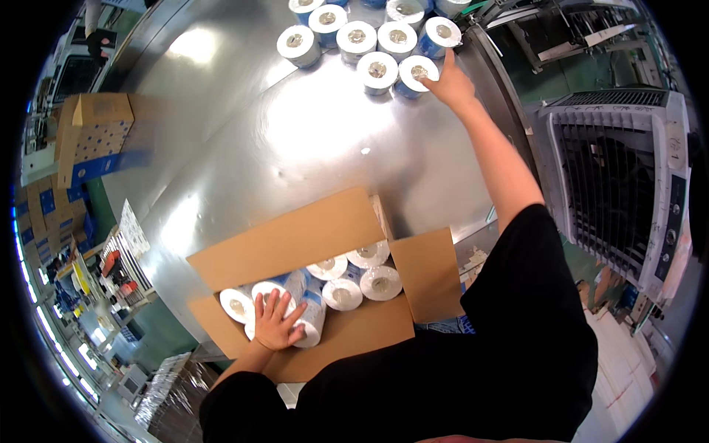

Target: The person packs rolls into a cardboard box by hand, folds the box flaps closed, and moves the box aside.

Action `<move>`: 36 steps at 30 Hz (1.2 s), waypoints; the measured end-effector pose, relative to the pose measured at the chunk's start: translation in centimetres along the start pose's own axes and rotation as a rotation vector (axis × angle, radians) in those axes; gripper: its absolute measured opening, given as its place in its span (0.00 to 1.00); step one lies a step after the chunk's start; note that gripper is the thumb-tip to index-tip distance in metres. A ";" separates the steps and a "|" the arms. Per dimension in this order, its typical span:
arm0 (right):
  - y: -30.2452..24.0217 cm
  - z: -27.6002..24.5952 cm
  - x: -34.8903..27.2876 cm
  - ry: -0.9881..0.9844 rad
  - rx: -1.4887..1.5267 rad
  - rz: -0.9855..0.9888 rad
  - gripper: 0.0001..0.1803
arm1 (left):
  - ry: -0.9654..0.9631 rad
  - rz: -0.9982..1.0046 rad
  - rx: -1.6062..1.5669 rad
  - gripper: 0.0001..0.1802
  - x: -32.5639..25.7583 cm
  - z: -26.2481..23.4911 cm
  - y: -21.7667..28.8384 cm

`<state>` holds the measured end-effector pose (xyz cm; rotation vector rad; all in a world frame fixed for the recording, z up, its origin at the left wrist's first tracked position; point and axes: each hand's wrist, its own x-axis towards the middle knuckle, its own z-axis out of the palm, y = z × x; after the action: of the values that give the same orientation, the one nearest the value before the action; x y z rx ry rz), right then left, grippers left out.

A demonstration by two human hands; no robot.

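Note:
My left hand (275, 323) lies with fingers spread on the wrapped toilet paper rolls (314, 314) at the left end of an open cardboard box (288, 247). Beside it in the box, several more rolls (342, 294) stand on end to the right. My right arm stretches far across the table, and my right hand (452, 83) has its thumb and forefinger apart at the nearest right rolls. The thumb touches the top of one blue-and-white roll (418, 74); the forefinger reaches to another roll (442, 33) behind it. Its other fingers are partly hidden.
A shiny metal table (221, 140) bears several standing rolls (357, 38) at its far side. Another cardboard box (100, 133) stands at the far left edge. To the right is a grey slatted air cooler (605, 170). The near box's flaps stick out, one toward the right (427, 273).

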<state>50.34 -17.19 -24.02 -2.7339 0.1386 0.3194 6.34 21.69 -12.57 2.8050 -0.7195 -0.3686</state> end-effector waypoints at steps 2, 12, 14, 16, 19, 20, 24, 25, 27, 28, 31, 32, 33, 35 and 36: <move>1.5 0.9 3.1 -0.049 -0.086 0.034 0.61 | 0.002 -0.002 0.016 0.24 -0.4 0.4 0.1; 3.9 3.6 10.4 0.019 -0.112 -0.058 0.59 | -0.075 -0.028 0.024 0.27 -1.1 0.5 0.0; 2.9 2.5 10.4 -0.077 -0.046 -0.049 0.59 | -0.052 -0.047 0.020 0.26 -0.7 0.2 0.5; 2.1 0.7 10.3 -0.330 0.089 0.021 0.60 | -0.063 -0.024 -0.012 0.25 0.2 -0.6 0.5; 4.9 2.3 11.4 -0.296 0.222 -0.006 0.55 | 0.185 0.155 -0.139 0.20 9.1 -5.0 -0.4; 5.4 2.8 11.5 -0.272 0.237 -0.035 0.54 | 0.310 0.192 -0.150 0.21 12.4 -5.5 -1.8; 8.3 5.1 7.7 -0.167 0.059 -0.185 0.53 | 0.348 0.044 -0.128 0.20 32.4 -9.4 -4.9; 7.6 5.3 5.2 -0.282 0.069 -0.136 0.54 | 0.337 0.048 -0.114 0.20 36.2 -8.0 -6.8; 8.0 5.9 -0.3 -0.332 0.106 -0.162 0.48 | 0.305 0.124 0.023 0.22 42.2 -4.9 -10.1; 9.0 6.7 -3.2 -0.357 0.144 -0.163 0.44 | 0.290 0.168 0.086 0.23 44.8 -3.6 -11.0; 10.2 6.5 -12.3 -0.477 0.153 -0.102 0.46 | 0.126 0.039 0.188 0.27 50.8 0.1 -12.9; 10.2 5.7 -14.8 -0.540 0.191 -0.072 0.47 | 0.047 -0.005 0.190 0.28 52.4 1.1 -13.3; 10.6 5.8 -17.4 -0.535 0.223 -0.054 0.46 | -0.010 -0.034 0.230 0.30 53.6 2.1 -13.7; 11.7 7.2 -21.3 -0.505 0.273 0.020 0.46 | 0.013 -0.046 0.279 0.28 55.2 3.4 -12.1; 11.7 8.2 -22.8 -0.489 0.289 0.049 0.46 | 0.025 -0.062 0.310 0.27 55.4 3.7 -11.5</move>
<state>25.00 -23.67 -30.13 -2.2957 0.1068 0.8923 57.32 3.51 -29.42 3.1222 -0.7422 -0.2501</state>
